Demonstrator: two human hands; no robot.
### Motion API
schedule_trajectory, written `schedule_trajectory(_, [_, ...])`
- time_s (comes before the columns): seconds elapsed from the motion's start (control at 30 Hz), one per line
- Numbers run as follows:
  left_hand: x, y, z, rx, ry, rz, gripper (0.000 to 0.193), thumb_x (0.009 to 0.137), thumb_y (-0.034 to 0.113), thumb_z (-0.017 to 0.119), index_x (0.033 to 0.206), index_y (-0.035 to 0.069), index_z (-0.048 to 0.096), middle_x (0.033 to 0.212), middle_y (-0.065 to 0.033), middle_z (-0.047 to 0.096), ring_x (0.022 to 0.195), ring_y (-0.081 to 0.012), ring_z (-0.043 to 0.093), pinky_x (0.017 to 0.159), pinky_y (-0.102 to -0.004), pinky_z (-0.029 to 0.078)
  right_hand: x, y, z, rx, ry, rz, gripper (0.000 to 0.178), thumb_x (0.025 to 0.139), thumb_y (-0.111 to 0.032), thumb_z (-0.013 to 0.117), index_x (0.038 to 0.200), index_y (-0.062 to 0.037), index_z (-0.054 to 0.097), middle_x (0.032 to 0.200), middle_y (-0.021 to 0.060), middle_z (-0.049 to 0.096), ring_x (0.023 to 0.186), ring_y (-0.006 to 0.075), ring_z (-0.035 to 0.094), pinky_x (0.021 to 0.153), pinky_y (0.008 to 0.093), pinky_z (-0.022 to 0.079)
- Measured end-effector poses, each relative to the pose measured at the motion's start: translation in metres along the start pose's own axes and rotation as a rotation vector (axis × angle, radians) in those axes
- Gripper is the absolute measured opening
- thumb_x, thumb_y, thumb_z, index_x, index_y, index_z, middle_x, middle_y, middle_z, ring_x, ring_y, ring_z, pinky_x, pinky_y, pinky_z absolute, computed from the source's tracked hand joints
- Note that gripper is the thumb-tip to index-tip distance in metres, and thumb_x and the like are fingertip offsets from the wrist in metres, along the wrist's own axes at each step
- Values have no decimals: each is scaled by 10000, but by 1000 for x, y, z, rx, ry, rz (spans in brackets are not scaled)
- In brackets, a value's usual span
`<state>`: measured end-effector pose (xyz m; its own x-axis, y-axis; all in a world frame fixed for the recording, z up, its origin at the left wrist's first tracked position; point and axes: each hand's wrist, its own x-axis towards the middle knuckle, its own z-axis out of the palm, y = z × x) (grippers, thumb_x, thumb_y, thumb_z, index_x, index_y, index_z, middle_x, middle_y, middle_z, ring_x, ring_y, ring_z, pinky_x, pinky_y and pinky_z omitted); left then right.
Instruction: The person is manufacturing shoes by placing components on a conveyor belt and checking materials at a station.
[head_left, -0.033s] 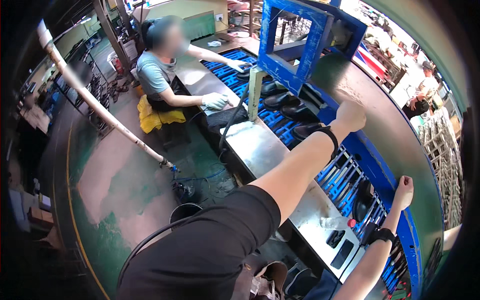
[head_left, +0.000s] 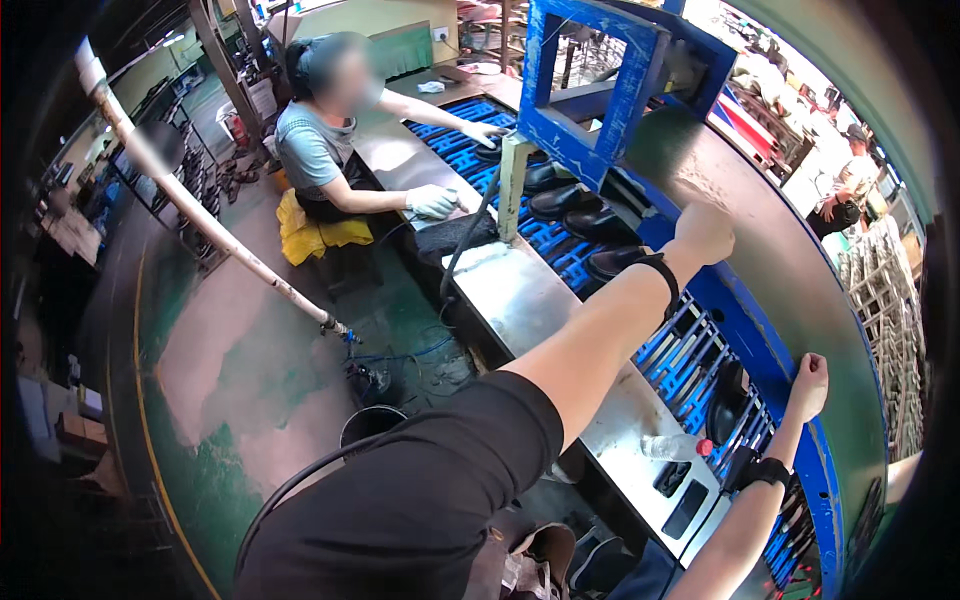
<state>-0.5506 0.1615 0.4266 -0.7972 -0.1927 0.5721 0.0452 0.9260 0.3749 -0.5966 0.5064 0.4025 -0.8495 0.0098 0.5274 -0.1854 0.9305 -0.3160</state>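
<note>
My left hand, at the end of an outstretched arm with a dark wristband, is closed over the green-topped shelf beside the conveyor. Its fingers are mostly turned away, so anything inside them is hidden. Farther right and nearer, my right hand is curled shut by the shelf's blue side, with nothing seen in it. Below the left hand, a black shoe lies on the blue slatted conveyor. Another black shoe is on the slats between my arms.
Across the metal ledge sits a co-worker in white gloves, one hand at the shoes. A blue metal frame stands over the line. Near my right forearm are a clear bottle with a red cap and a phone. A pale pipe slants down at left.
</note>
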Motion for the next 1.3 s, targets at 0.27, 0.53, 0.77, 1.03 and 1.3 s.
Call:
schedule_trajectory(0.27, [0,2,4,-62,43,-30,267,755,250,578,773,14,700,806,-180,688,792,-336,680,753,-439,541,4,7,-3,-33,5,-24,225,913,-311,576,989,-119,668,914,93,703,799,292,674,686,407,511])
schedule_trajectory(0.53, [-4,4,7,-95,-6,-54,257,747,249,566,764,45,722,842,-169,698,807,-327,683,749,-437,540,6,15,-4,-48,-77,-27,284,931,-324,559,1023,-74,659,966,120,691,872,301,660,759,392,504])
schedule_trajectory(0.77, [19,-66,6,-53,-35,270,404,806,498,513,1047,250,722,1001,-36,718,894,-298,676,768,-474,525,44,0,25,-87,-118,-160,431,919,-454,517,1140,-111,658,1076,139,680,994,340,642,843,406,489])
schedule_trajectory(1.03, [-112,-93,-65,-727,-157,110,392,810,290,634,1138,75,659,1206,-166,626,1197,-248,549,1055,-397,377,45,51,7,-213,-129,54,402,910,-485,518,1181,-223,658,1128,75,680,1034,289,645,867,394,494])
schedule_trajectory(1.3, [-472,-201,-65,-337,-505,-504,199,845,203,550,856,41,665,720,-136,656,666,-286,644,649,-408,518,58,55,25,-96,-140,-75,448,927,-495,498,1188,-160,641,1115,113,675,1031,323,633,871,401,480])
